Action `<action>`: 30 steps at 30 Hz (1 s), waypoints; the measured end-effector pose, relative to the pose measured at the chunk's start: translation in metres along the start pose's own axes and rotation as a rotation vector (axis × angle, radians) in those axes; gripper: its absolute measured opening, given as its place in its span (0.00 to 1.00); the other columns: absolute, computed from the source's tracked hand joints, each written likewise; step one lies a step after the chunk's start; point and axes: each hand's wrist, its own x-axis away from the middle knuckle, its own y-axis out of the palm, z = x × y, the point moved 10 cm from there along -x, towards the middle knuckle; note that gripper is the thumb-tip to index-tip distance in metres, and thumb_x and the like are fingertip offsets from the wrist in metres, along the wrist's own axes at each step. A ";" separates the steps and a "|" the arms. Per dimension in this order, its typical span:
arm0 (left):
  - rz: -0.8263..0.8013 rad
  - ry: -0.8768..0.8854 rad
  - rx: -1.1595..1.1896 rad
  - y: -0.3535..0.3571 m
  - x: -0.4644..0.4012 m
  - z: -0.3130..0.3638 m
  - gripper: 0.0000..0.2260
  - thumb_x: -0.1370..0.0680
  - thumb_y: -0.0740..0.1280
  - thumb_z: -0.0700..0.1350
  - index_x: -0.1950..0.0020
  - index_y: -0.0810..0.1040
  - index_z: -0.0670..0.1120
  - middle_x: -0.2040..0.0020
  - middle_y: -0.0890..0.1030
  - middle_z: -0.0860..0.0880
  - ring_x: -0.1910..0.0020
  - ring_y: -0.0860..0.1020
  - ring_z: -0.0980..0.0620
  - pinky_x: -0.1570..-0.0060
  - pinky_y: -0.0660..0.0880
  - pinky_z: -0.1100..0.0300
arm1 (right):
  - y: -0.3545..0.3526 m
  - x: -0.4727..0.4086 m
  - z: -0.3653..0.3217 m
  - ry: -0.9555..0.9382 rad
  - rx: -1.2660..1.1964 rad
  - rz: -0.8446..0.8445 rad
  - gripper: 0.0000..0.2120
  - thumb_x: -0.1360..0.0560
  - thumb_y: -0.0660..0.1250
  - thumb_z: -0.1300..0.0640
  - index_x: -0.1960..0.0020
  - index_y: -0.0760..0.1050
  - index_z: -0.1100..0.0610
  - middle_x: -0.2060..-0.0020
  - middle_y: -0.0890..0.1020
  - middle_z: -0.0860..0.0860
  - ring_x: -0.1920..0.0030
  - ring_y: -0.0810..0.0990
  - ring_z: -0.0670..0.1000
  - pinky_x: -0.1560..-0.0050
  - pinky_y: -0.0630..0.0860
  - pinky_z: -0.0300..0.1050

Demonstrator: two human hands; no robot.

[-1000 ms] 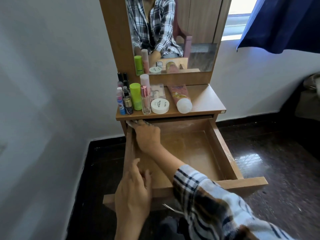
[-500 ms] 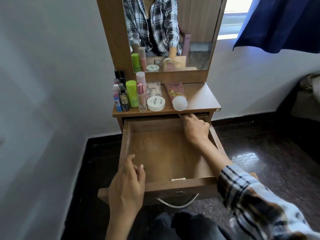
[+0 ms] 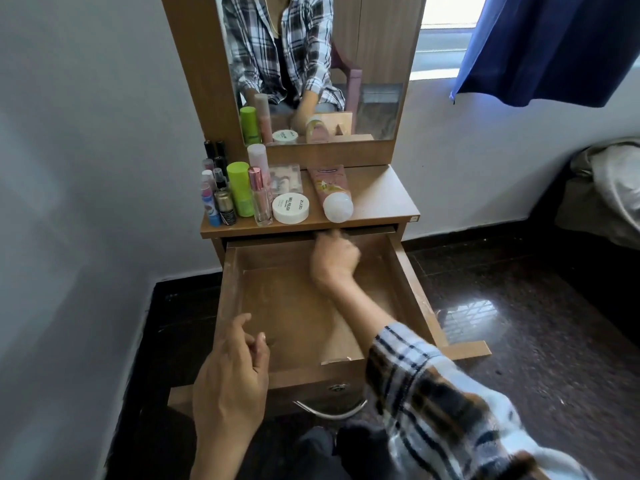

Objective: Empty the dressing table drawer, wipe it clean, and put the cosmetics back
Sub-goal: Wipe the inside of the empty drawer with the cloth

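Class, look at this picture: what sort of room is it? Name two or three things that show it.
Most likely a bedroom with a dressing table. A mirror stands above a shelf of cosmetics such as a nail polish jar, an open drawer sits below, and what looks like bedding lies at the right edge.

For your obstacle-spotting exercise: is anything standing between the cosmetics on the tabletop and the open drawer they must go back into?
Only the right hand, which is inside the drawer near its back wall, just below the pink tube and the white jar. The rest of the drawer floor shows nothing in it. The left hand is at the front edge.
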 end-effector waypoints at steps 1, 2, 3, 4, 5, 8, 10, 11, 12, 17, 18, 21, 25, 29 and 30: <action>-0.002 -0.001 -0.002 0.001 0.000 0.000 0.15 0.24 0.62 0.45 0.40 0.73 0.40 0.64 0.73 0.58 0.72 0.68 0.60 0.75 0.57 0.73 | 0.006 0.004 -0.018 -0.051 -0.027 -0.009 0.17 0.21 0.54 0.63 0.37 0.74 0.57 0.38 0.74 0.55 0.39 0.74 0.56 0.51 0.74 0.49; -0.004 -0.001 -0.006 0.001 -0.001 0.000 0.15 0.24 0.62 0.46 0.40 0.73 0.40 0.64 0.73 0.57 0.72 0.69 0.60 0.75 0.58 0.72 | 0.011 0.008 -0.032 -0.095 -0.035 -0.024 0.17 0.21 0.53 0.62 0.35 0.72 0.58 0.37 0.72 0.56 0.37 0.72 0.57 0.50 0.74 0.50; -0.006 0.000 -0.011 0.001 -0.001 0.000 0.15 0.24 0.61 0.46 0.40 0.72 0.41 0.64 0.73 0.57 0.72 0.69 0.59 0.75 0.59 0.71 | 0.013 0.010 -0.038 -0.127 -0.025 -0.040 0.17 0.20 0.52 0.62 0.34 0.70 0.59 0.36 0.72 0.56 0.36 0.71 0.57 0.49 0.73 0.51; -0.008 0.002 -0.012 0.001 -0.001 0.000 0.15 0.24 0.61 0.46 0.40 0.72 0.41 0.64 0.73 0.58 0.71 0.70 0.58 0.76 0.59 0.70 | 0.012 0.009 -0.040 -0.158 0.003 -0.045 0.17 0.19 0.51 0.61 0.33 0.69 0.59 0.36 0.72 0.57 0.36 0.71 0.58 0.50 0.73 0.52; -0.013 0.002 -0.011 0.002 -0.002 0.000 0.15 0.24 0.61 0.46 0.40 0.72 0.41 0.64 0.73 0.58 0.71 0.70 0.58 0.76 0.60 0.70 | 0.008 0.006 -0.037 -0.189 0.052 -0.030 0.17 0.19 0.51 0.62 0.33 0.69 0.58 0.36 0.72 0.56 0.37 0.72 0.58 0.53 0.73 0.51; -0.031 0.001 -0.014 0.004 -0.001 -0.001 0.15 0.23 0.60 0.46 0.40 0.72 0.40 0.65 0.73 0.58 0.72 0.69 0.59 0.76 0.61 0.69 | -0.008 0.000 -0.006 -0.193 0.174 -0.006 0.16 0.21 0.54 0.63 0.37 0.74 0.55 0.41 0.77 0.53 0.44 0.79 0.56 0.63 0.71 0.46; -0.037 0.007 -0.021 0.004 -0.001 0.000 0.15 0.23 0.61 0.46 0.40 0.72 0.40 0.65 0.73 0.57 0.72 0.69 0.59 0.76 0.60 0.70 | -0.012 -0.005 0.015 -0.173 0.272 -0.025 0.13 0.21 0.57 0.62 0.42 0.77 0.55 0.46 0.79 0.52 0.51 0.82 0.55 0.67 0.71 0.44; -0.039 0.006 -0.025 0.004 -0.001 0.001 0.14 0.23 0.61 0.45 0.41 0.73 0.40 0.65 0.73 0.57 0.73 0.69 0.59 0.76 0.60 0.70 | -0.014 -0.007 0.023 -0.159 0.309 -0.034 0.12 0.21 0.58 0.60 0.43 0.77 0.56 0.47 0.78 0.52 0.53 0.82 0.54 0.69 0.71 0.43; -0.038 0.004 -0.029 0.004 -0.001 0.001 0.14 0.23 0.61 0.45 0.41 0.73 0.40 0.65 0.73 0.57 0.73 0.69 0.59 0.76 0.60 0.70 | -0.015 -0.009 0.033 -0.142 0.334 -0.044 0.11 0.21 0.59 0.60 0.43 0.77 0.55 0.47 0.78 0.52 0.53 0.82 0.54 0.71 0.68 0.42; -0.014 0.008 -0.041 0.003 -0.001 0.000 0.13 0.23 0.61 0.45 0.41 0.73 0.41 0.64 0.78 0.54 0.70 0.69 0.59 0.74 0.58 0.72 | -0.024 -0.022 0.073 -0.037 0.336 -0.059 0.16 0.21 0.54 0.63 0.38 0.75 0.54 0.42 0.77 0.53 0.44 0.79 0.56 0.65 0.68 0.45; -0.012 0.011 -0.043 0.003 -0.001 -0.001 0.13 0.23 0.61 0.45 0.42 0.73 0.41 0.64 0.78 0.53 0.70 0.69 0.59 0.74 0.58 0.72 | -0.025 -0.023 0.075 -0.028 0.327 -0.068 0.17 0.21 0.54 0.63 0.37 0.74 0.54 0.41 0.77 0.53 0.42 0.78 0.56 0.63 0.68 0.46; -0.013 0.026 -0.045 0.004 -0.001 -0.001 0.13 0.23 0.60 0.46 0.42 0.73 0.42 0.64 0.77 0.54 0.71 0.70 0.59 0.74 0.59 0.72 | -0.026 -0.022 0.077 0.021 0.294 -0.111 0.16 0.23 0.56 0.63 0.38 0.74 0.55 0.40 0.77 0.53 0.41 0.77 0.56 0.60 0.69 0.46; 0.011 0.039 -0.035 0.004 -0.003 -0.002 0.12 0.23 0.60 0.46 0.43 0.74 0.42 0.66 0.75 0.55 0.73 0.67 0.64 0.74 0.58 0.73 | -0.033 -0.020 0.099 0.145 0.199 -0.175 0.16 0.24 0.60 0.60 0.38 0.74 0.56 0.39 0.77 0.54 0.39 0.76 0.56 0.57 0.68 0.45; 0.041 0.077 -0.066 0.002 -0.002 0.000 0.12 0.22 0.59 0.46 0.42 0.73 0.41 0.63 0.80 0.48 0.71 0.74 0.54 0.75 0.60 0.66 | -0.049 -0.005 0.123 0.152 0.160 -0.224 0.17 0.24 0.61 0.56 0.36 0.72 0.56 0.37 0.76 0.55 0.37 0.75 0.56 0.53 0.66 0.46; 0.047 0.083 -0.073 0.002 -0.002 0.000 0.12 0.22 0.59 0.45 0.42 0.73 0.41 0.63 0.80 0.47 0.71 0.75 0.51 0.75 0.59 0.65 | -0.053 0.000 0.127 0.131 0.153 -0.237 0.18 0.24 0.61 0.55 0.35 0.72 0.56 0.36 0.75 0.55 0.37 0.74 0.57 0.51 0.67 0.46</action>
